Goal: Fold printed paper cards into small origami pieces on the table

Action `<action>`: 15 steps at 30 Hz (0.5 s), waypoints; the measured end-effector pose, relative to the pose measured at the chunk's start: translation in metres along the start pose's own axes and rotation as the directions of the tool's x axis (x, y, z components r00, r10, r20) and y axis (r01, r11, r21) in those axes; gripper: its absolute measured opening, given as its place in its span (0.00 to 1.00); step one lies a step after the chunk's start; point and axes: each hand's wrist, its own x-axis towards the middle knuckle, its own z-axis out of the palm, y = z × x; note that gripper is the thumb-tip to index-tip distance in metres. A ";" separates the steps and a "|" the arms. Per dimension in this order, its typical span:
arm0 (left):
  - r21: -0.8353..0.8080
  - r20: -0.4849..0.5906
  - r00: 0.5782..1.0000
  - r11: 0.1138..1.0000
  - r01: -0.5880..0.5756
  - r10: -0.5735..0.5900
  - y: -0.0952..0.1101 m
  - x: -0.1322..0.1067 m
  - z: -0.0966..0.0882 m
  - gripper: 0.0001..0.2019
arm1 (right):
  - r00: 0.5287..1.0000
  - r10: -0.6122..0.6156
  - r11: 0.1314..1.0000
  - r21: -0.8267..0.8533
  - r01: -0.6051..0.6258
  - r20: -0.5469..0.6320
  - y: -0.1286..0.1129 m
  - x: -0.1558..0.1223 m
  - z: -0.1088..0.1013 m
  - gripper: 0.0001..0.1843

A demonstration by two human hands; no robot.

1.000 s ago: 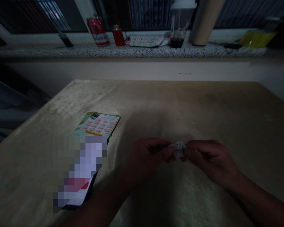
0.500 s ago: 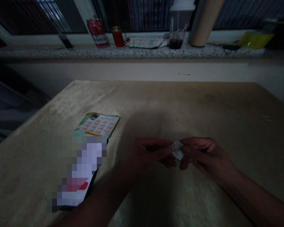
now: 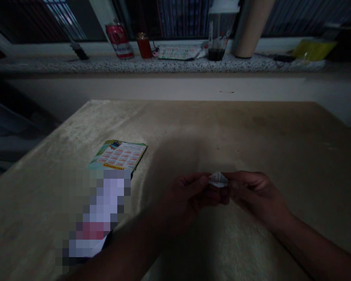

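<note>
A small folded piece of printed paper (image 3: 218, 180) is pinched between both my hands just above the beige table (image 3: 251, 132). My left hand (image 3: 187, 197) grips its left side with thumb and fingers closed. Its right side is held by my right hand (image 3: 256, 197), fingers curled. To the left on the table lies a printed leaflet (image 3: 119, 155) with red and white boxes, and part of it is blurred out.
A speckled stone ledge (image 3: 76, 64) runs behind the table. On it stand a red can (image 3: 119, 40), a small red jar (image 3: 144, 45), a printed packet (image 3: 179, 51), a cup with dark drink (image 3: 218, 39), a beige cylinder (image 3: 250, 29) and a yellow item (image 3: 312, 48).
The small paper has been turned and worked between my fingertips, and it now sits slightly higher. Both hands stay in about the same place.
</note>
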 end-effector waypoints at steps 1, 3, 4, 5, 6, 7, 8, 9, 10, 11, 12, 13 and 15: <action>-0.014 -0.012 1.000 1.000 -0.006 0.006 -0.002 0.000 0.000 0.11 | 0.996 -0.084 0.987 -0.142 0.078 -0.038 -0.002 -0.001 0.001 0.07; -0.029 -0.025 0.999 0.999 -0.030 0.030 -0.006 0.000 0.001 0.10 | 0.963 -0.257 0.896 -0.395 0.204 -0.086 -0.004 -0.004 0.004 0.12; -0.023 -0.020 0.998 0.998 -0.057 0.057 -0.008 0.000 0.001 0.10 | 0.939 -0.332 0.840 -0.482 0.250 -0.092 -0.004 -0.006 0.006 0.14; -0.002 -0.005 0.996 0.996 -0.093 0.093 -0.009 -0.001 0.001 0.09 | 0.917 -0.388 0.792 -0.542 0.282 -0.091 -0.003 -0.008 0.007 0.15; 0.038 0.021 0.990 0.989 -0.140 0.140 -0.009 -0.001 0.002 0.09 | 0.901 -0.424 0.757 -0.579 0.302 -0.085 -0.002 -0.010 0.008 0.15; 0.092 0.050 0.981 0.977 -0.192 0.188 -0.009 -0.003 0.003 0.08 | 0.894 -0.441 0.739 -0.598 0.312 -0.079 -0.001 -0.011 0.010 0.14; 0.158 0.074 0.969 0.956 -0.246 0.237 -0.008 -0.004 0.004 0.08 | 0.895 -0.441 0.734 -0.603 0.313 -0.073 -0.001 -0.012 0.011 0.13; 0.239 0.096 0.957 0.926 -0.291 0.275 -0.006 -0.005 0.005 0.07 | 0.901 -0.429 0.740 -0.596 0.310 -0.063 0.000 -0.013 0.011 0.11; 0.330 0.117 0.946 0.886 -0.325 0.303 -0.004 -0.007 0.006 0.05 | 0.910 -0.412 0.754 -0.581 0.306 -0.054 0.000 -0.013 0.012 0.10; 0.427 0.131 0.937 0.835 -0.348 0.323 -0.002 -0.009 0.008 0.04 | 0.920 -0.388 0.772 -0.562 0.298 -0.045 0.000 -0.013 0.013 0.09; 0.520 0.150 0.930 0.774 -0.362 0.335 0.001 -0.010 0.009 0.04 | 0.929 -0.368 0.789 -0.540 0.292 -0.035 0.000 -0.013 0.013 0.09; 0.594 0.166 0.923 0.712 -0.374 0.346 0.003 -0.011 0.009 0.05 | 0.936 -0.350 0.803 -0.523 0.285 -0.028 0.000 -0.012 0.013 0.09; 0.667 0.197 0.909 0.629 -0.399 0.368 0.005 -0.012 0.010 0.06 | 0.944 -0.330 0.813 -0.514 0.275 -0.017 0.000 -0.011 0.011 0.07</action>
